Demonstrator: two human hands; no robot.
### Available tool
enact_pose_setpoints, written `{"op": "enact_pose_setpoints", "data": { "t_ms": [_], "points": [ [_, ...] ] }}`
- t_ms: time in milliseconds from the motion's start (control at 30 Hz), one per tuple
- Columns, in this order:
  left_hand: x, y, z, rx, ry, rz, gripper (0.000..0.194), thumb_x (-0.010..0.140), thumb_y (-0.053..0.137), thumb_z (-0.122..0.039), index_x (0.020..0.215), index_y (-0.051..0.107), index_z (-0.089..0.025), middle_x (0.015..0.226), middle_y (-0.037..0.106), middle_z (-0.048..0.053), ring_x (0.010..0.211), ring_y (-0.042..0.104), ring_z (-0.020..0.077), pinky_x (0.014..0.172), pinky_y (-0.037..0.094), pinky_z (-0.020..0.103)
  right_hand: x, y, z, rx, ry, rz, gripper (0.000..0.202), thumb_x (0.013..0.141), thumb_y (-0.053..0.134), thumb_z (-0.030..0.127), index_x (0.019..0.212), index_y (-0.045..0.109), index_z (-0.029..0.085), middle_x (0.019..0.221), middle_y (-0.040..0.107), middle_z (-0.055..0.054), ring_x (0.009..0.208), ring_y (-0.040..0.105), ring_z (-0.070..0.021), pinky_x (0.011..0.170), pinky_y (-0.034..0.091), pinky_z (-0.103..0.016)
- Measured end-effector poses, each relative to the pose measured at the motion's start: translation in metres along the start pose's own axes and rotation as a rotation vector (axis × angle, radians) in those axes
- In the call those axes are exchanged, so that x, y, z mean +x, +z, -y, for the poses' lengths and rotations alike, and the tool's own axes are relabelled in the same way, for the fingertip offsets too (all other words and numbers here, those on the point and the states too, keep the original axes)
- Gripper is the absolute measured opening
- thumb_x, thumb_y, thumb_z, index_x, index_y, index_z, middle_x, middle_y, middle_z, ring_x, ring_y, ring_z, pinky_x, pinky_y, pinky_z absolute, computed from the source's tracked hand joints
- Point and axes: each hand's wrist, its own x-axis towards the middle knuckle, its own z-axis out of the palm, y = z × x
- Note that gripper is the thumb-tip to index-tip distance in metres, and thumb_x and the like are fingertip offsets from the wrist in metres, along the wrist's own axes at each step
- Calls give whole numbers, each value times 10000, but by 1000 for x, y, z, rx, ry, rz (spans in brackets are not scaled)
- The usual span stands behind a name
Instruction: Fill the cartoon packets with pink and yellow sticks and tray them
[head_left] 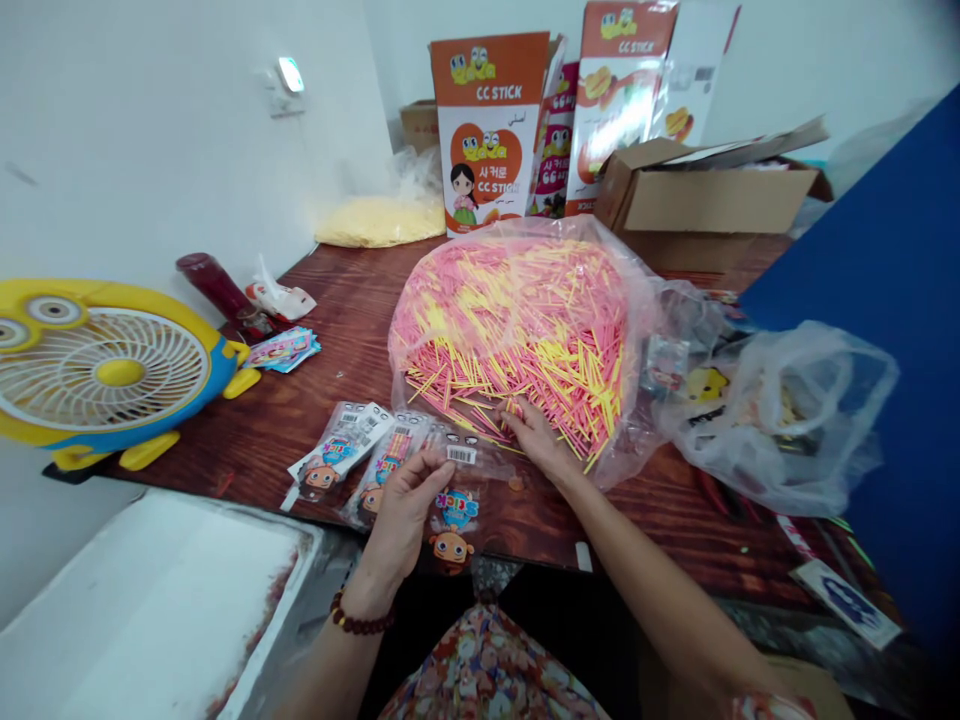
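Observation:
My left hand (412, 500) pinches a clear plastic packet (455, 510) printed with a cartoon face and "Stick" lettering. At the near edge of a big clear bag (637, 330), my right hand (534, 430) has its fingers closed round a small bunch of pink and yellow sticks (513, 408). A large heap of the same thin sticks (517, 310) fills the bag. Left of my left hand lie more printed packets (334, 455), overlapping; one beside it (390, 455) shows pink sticks inside.
A yellow and blue fan (120, 370) stands at the left, near a dark red bottle (217, 285) and colourful small packets (283, 348). Cartons (487, 130) and an open cardboard box (720, 205) line the back. A white plastic bag (795, 410) lies right, by a blue panel (870, 270).

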Motion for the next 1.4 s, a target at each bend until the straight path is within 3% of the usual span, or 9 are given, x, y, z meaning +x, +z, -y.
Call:
{"op": "enact_pose_setpoints", "data": {
  "t_ms": [133, 333, 400, 467, 600, 800, 1100, 1300, 1400],
  "points": [
    [1, 0, 1, 34, 11, 2, 288, 662, 855, -367, 760, 669, -171, 701, 648, -11, 636, 567, 103, 620, 452, 214, 1, -1, 0, 19, 1, -19, 259, 877, 510, 420, 860, 642, 198, 858, 700, -42, 807, 613, -195, 817, 486, -356],
    [11, 7, 5, 175, 38, 55, 271, 675, 824, -389, 700, 671, -167, 642, 599, -19, 597, 508, 104, 569, 391, 220, 1, -21, 33, 706, 169, -49, 336, 766, 688, 488, 957, 634, 217, 809, 709, -28, 727, 667, -200, 704, 539, -352],
    [18, 12, 5, 258, 93, 110, 247, 711, 792, -384, 691, 672, -170, 641, 589, -19, 604, 500, 109, 583, 387, 227, -4, -33, 49, 764, 189, -5, 339, 748, 729, 474, 957, 637, 224, 800, 706, -19, 727, 677, -198, 703, 548, -350],
    [24, 19, 2, 345, 142, 169, 232, 742, 760, -380, 688, 668, -173, 647, 588, -16, 611, 497, 117, 590, 381, 234, -11, -45, 64, 659, 154, 42, 318, 752, 734, 477, 916, 650, 219, 787, 703, -14, 713, 669, -189, 695, 544, -337],
    [28, 30, -6, 459, 190, 222, 224, 771, 717, -369, 674, 645, -180, 642, 574, -16, 610, 475, 126, 588, 365, 242, -30, -59, 87, 163, -65, 210, 244, 873, 619, 453, 879, 673, 215, 854, 710, -25, 793, 648, -190, 740, 510, -314],
    [24, 32, -10, 574, 208, 261, 239, 790, 674, -354, 635, 608, -185, 602, 537, -27, 587, 444, 126, 581, 341, 249, -41, -55, 101, -315, -310, 323, 230, 969, 465, 361, 956, 646, 219, 901, 674, -54, 822, 613, -205, 760, 470, -322],
    [21, 26, -7, 634, 198, 277, 263, 810, 643, -362, 628, 590, -179, 579, 491, -30, 568, 407, 118, 552, 308, 248, -45, -56, 102, -324, -300, 412, 257, 997, 402, 345, 1052, 629, 240, 969, 684, -41, 881, 622, -208, 810, 461, -322],
    [19, 25, -6, 581, 159, 322, 243, 797, 667, -372, 702, 614, -154, 655, 547, -21, 625, 458, 114, 597, 356, 228, -48, -55, 105, -366, -300, 411, 260, 998, 424, 354, 861, 582, 200, 834, 643, -36, 758, 583, -179, 704, 435, -291],
    [19, 23, -5, 606, 144, 340, 244, 814, 655, -358, 696, 616, -149, 650, 554, -20, 627, 466, 111, 592, 359, 223, -49, -55, 106, -326, -321, 421, 225, 998, 435, 334, 886, 583, 207, 861, 656, -31, 784, 594, -177, 710, 432, -283]
  ]
}}
